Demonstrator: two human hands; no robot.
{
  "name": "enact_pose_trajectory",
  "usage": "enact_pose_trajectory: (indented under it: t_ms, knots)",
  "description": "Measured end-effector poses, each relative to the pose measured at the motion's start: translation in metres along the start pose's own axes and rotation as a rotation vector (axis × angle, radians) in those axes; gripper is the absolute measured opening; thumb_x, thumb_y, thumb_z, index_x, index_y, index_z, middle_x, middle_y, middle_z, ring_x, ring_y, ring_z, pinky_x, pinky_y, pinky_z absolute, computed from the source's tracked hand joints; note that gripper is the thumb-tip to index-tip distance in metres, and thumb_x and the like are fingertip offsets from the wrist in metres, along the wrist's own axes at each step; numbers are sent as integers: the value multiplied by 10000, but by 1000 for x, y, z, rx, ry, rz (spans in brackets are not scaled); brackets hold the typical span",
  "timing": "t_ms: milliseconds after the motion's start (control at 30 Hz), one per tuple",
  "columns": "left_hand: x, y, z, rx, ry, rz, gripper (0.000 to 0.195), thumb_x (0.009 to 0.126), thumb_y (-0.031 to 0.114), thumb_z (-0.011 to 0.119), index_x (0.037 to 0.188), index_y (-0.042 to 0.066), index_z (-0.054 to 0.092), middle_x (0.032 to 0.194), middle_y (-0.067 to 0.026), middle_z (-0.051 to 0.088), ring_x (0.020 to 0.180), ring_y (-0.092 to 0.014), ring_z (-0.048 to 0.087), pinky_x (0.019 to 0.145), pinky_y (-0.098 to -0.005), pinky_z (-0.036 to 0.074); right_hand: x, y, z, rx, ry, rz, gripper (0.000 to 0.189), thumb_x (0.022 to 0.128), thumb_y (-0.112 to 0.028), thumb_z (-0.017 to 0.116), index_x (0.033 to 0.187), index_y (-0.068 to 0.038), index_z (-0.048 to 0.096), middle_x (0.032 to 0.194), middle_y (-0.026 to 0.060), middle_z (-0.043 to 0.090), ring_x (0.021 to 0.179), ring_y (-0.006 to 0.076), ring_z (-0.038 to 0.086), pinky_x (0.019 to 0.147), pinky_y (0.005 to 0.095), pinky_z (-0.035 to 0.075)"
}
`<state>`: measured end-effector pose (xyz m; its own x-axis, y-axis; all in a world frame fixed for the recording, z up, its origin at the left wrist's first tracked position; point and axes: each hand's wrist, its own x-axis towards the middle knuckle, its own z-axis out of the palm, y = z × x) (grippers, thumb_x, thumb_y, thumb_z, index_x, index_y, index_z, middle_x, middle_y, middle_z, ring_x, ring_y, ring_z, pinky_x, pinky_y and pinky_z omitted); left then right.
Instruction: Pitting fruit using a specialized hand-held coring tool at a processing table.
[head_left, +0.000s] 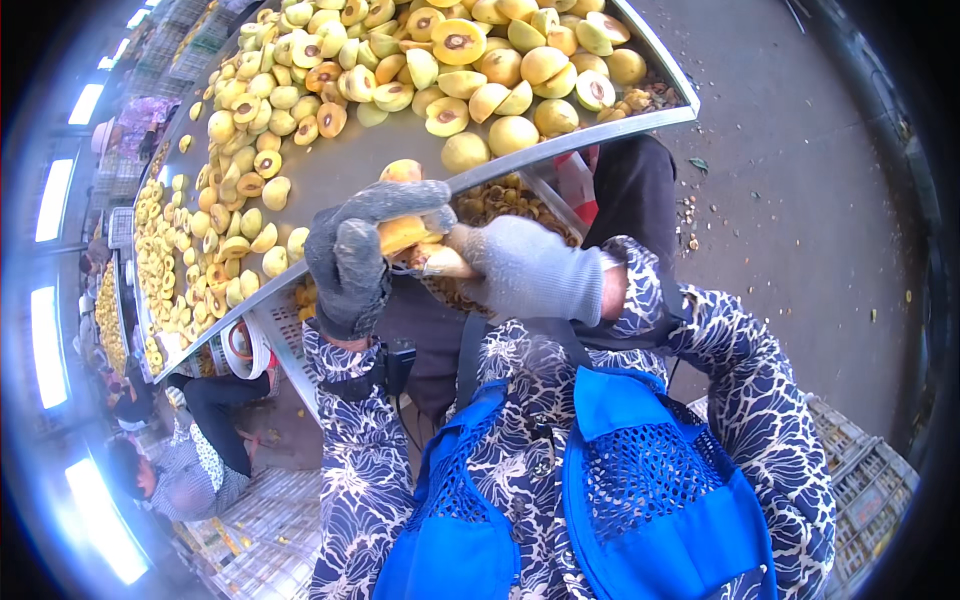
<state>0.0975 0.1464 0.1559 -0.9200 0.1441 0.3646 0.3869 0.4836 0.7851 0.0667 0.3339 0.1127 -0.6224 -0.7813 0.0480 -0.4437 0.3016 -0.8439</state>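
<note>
My left hand, in a dark grey glove, grips a yellow stone-fruit half near the metal table's edge. Another fruit piece shows just beyond its fingers. My right hand, in a light grey glove, is closed around a small tool with a pale handle; its working end meets the fruit and is partly hidden. Beyond both hands, many halved yellow fruits, some with the stone still in, lie heaped on the metal table.
Below the table edge is a container of fruit scraps. A white bucket stands at left, near a seated person. Plastic crates are behind on the right, and more at lower left. Debris litters the floor.
</note>
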Motion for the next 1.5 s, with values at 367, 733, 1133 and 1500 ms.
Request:
enact_pose_trajectory:
  t_ms: [367, 733, 1133, 1500]
  knots:
    - [-13, -25, 36, -938, 313, -144, 718, 953, 649, 286, 1107, 15, 583, 825, -129, 611, 716, -310, 593, 617, -446, 527, 8, 12, 4, 226, -93, -235, 184, 774, -176, 646, 874, -22, 633, 726, 194, 632, 653, 352, 634, 604, 434, 486]
    - [-65, -79, 6, -881, 949, -340, 688, 966, 614, 309, 1172, -2, 538, 1004, -148, 614, 897, -293, 612, 809, -407, 550, -7, 113, 90, -77, 31, 212, 178, 843, -216, 607, 891, -54, 552, 709, 215, 620, 703, 431, 606, 620, 503, 473]
    - [1, -141, -26, 878, 148, -190, 575, 831, 456, 678, 1199, 25, 581, 1173, -188, 593, 1084, -342, 580, 957, -410, 447, -31, 130, 92, -55, -115, 308, 204, 836, -208, 613, 897, -17, 573, 795, 248, 637, 793, 437, 618, 679, 479, 479]
    - [6, -157, -43, -783, 81, -727, 551, 913, 388, 579, 1253, -41, 510, 1171, -193, 599, 1048, -348, 612, 899, -441, 519, -29, 108, 79, 157, 13, 366, 191, 840, -203, 615, 884, -25, 561, 773, 250, 624, 787, 423, 623, 666, 474, 479]
